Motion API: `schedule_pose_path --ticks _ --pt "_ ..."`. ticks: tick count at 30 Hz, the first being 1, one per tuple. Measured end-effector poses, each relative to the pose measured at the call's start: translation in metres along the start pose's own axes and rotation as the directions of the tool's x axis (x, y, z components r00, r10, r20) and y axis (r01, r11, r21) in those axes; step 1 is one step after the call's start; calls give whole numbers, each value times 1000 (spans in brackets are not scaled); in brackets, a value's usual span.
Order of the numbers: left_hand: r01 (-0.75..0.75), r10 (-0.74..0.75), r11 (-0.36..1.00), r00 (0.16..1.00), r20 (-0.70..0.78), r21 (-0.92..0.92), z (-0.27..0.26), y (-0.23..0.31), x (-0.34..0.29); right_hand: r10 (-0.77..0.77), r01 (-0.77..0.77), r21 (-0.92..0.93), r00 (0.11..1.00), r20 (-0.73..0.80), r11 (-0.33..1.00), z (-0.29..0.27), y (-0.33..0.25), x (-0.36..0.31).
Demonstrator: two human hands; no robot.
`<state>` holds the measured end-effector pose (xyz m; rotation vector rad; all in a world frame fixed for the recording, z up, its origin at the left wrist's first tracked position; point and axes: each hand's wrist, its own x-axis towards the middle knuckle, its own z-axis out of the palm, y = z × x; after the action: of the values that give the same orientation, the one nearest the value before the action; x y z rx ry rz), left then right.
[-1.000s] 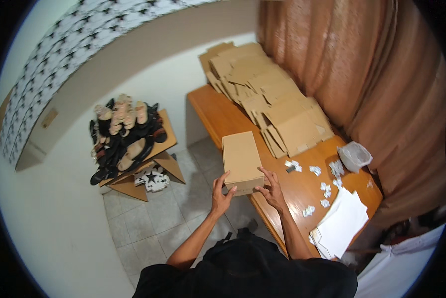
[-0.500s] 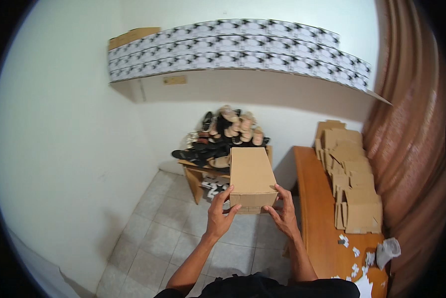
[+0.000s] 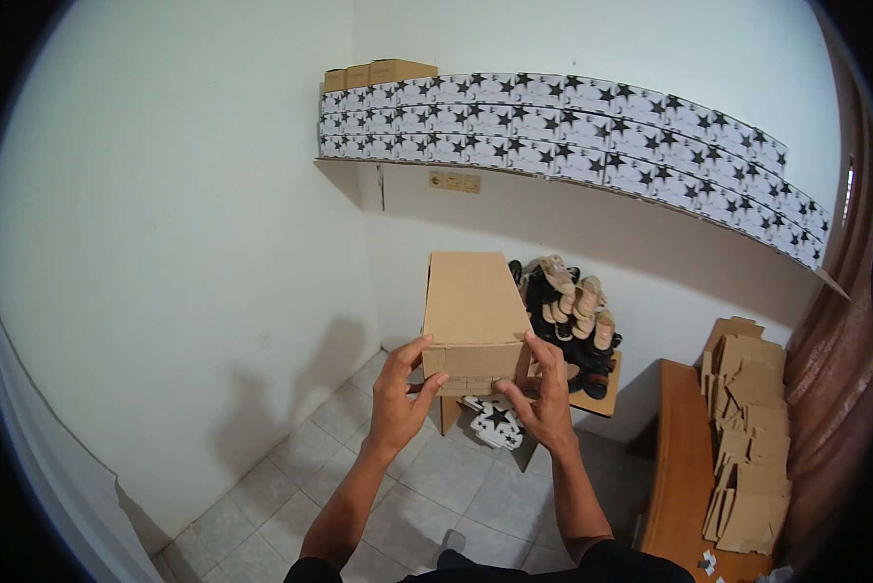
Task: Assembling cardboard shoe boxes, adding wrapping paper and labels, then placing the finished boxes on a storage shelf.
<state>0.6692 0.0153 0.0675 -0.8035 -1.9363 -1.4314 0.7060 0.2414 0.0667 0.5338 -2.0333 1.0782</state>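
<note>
A closed brown cardboard box [image 3: 475, 301] is held out in front of me at mid-height, above the floor. My left hand [image 3: 402, 394] grips its near left corner, thumb on the front face and fingers along the side. On the near right corner my right hand [image 3: 541, 394] has the same kind of hold. The box's lid faces up, and its far end points toward the back wall. Behind it, partly hidden, a pile of black and beige shoes [image 3: 577, 301] lies on a small wooden table [image 3: 601, 394].
A wall shelf carries rows of white boxes with black stars [image 3: 533, 131] and a few plain brown boxes [image 3: 402, 70] on top. At right, a wooden desk [image 3: 679, 457] holds folded cardboard boxes [image 3: 757, 437]. Star-patterned pieces [image 3: 496, 425] lie beneath the small table. A white cloth [image 3: 57, 466] hangs at left.
My view has swung left, so the shelf, shoes and desk now sit farther right. Both hands still hold the box, which has moved left past the shoe table.
</note>
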Motion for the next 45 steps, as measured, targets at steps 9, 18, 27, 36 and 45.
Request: schedule_pose_path --ticks 9,18,27,36,45 --pt "-7 -1 994 997 78 109 -34 -65 124 -50 49 -35 998 -32 998 73 52 133" --pt "-159 157 951 987 32 264 -79 -160 238 -243 245 2 964 -104 970 150 82 263" --pt "-364 362 916 931 45 170 -146 -234 359 -329 296 -173 920 -213 939 228 81 367" --pt "-620 620 777 784 34 107 -198 -266 476 -443 344 -327 842 -308 880 272 65 465" --pt "-548 548 837 837 -12 5 -199 -287 590 -547 398 -432 778 -309 809 284 70 570"
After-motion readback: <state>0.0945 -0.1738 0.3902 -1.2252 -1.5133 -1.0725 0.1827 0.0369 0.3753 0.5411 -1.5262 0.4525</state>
